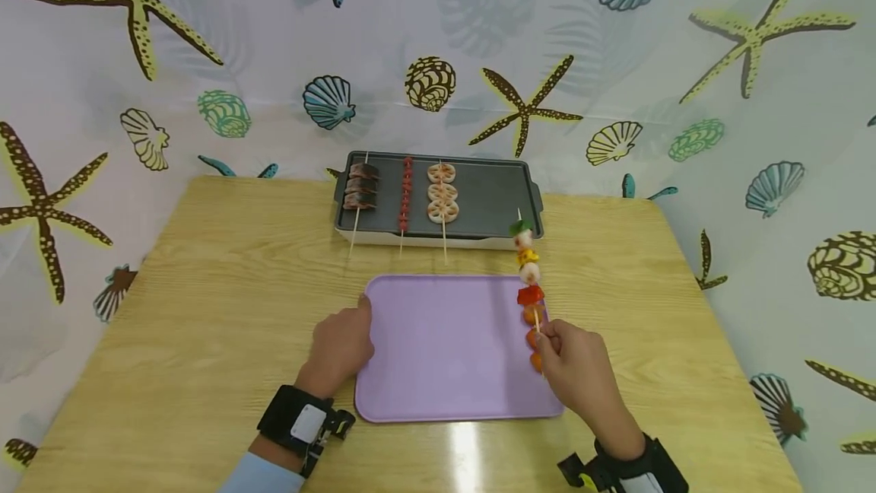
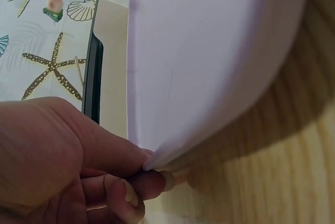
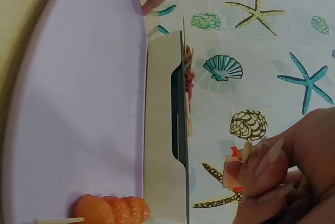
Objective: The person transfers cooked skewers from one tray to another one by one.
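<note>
My left hand pinches the left rim of a purple tray between thumb and fingers; the left wrist view shows the tray's corner in that grip. Over the tray's right side, my right hand pinches the stick end of a vegetable skewer. Red, white, yellow and green pieces are threaded on it, and its tip points away toward the grill. Beneath that hand, a second skewer with orange pieces lies on the tray, partly hidden in the head view.
Behind the tray stands a dark grill plate on a pale base. It bears a skewer of dark-skinned slices, one of small red pieces and one of lotus root slices. A shell-patterned cloth hangs behind the wooden table.
</note>
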Motion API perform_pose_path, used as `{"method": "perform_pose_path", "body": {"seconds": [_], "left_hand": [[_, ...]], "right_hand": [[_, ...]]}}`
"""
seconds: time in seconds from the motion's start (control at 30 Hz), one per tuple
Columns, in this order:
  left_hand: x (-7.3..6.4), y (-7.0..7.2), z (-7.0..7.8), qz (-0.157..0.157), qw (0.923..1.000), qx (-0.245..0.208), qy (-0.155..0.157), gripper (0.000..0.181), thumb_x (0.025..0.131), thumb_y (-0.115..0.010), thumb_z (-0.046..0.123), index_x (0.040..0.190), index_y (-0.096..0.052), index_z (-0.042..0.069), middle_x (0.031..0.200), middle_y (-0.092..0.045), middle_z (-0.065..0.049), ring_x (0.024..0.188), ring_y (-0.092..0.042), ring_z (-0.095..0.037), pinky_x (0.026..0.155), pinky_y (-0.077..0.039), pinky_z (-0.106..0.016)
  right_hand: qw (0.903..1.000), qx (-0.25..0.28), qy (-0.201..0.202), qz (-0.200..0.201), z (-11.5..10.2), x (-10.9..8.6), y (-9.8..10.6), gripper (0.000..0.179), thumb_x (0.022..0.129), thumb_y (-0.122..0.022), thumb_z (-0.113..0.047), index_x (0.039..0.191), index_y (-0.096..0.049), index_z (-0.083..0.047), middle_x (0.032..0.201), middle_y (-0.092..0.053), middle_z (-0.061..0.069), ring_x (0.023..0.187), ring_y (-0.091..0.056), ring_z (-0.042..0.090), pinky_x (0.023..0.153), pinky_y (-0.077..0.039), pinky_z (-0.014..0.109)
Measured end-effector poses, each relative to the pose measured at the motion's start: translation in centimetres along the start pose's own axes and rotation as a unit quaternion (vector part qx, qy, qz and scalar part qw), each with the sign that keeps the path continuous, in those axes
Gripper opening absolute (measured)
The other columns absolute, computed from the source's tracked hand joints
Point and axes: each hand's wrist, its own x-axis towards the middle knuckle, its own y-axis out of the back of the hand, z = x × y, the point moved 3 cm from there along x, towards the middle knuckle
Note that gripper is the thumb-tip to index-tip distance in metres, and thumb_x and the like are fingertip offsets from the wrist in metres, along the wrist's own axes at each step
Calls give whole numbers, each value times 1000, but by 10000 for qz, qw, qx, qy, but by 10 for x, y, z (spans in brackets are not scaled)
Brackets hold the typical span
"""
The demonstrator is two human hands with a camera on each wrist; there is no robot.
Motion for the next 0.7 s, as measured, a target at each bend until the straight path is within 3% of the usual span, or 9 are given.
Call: {"method": "perform_pose_path", "body": {"seconds": [0.23, 0.47, 0.7], "left_hand": [[-1, -2, -3, -160, 9998, -91, 55, 60, 83, -67, 4, 138, -46, -12, 72, -63, -15, 54, -55, -22, 43, -41, -36], [-4, -1, -2, 8, 10000, -28, -3, 58, 82, -67, 2, 135, -48, -12, 70, -61, -15, 52, -55, -23, 41, -41, -37], [-2, -1, -1, 62, 10000, -58, -34, 57, 83, -64, 1, 136, -48, -12, 70, -61, -14, 52, -55, -24, 42, -41, -37]], "right_hand": [[9998, 156, -117, -17, 8, -18, -7, 8, 90, -63, -3, 85, -68, 0, 57, -52, -6, 45, -43, 6, 44, -35, 22], [9985, 393, -386, -79, 20, -33, -21, 6, 89, -65, -1, 84, -68, 1, 58, -52, -6, 46, -43, 5, 44, -36, 21], [9977, 424, -497, -190, 33, -33, -39, 7, 89, -66, -2, 83, -69, 0, 57, -51, -6, 47, -44, 6, 45, -36, 21]]}}
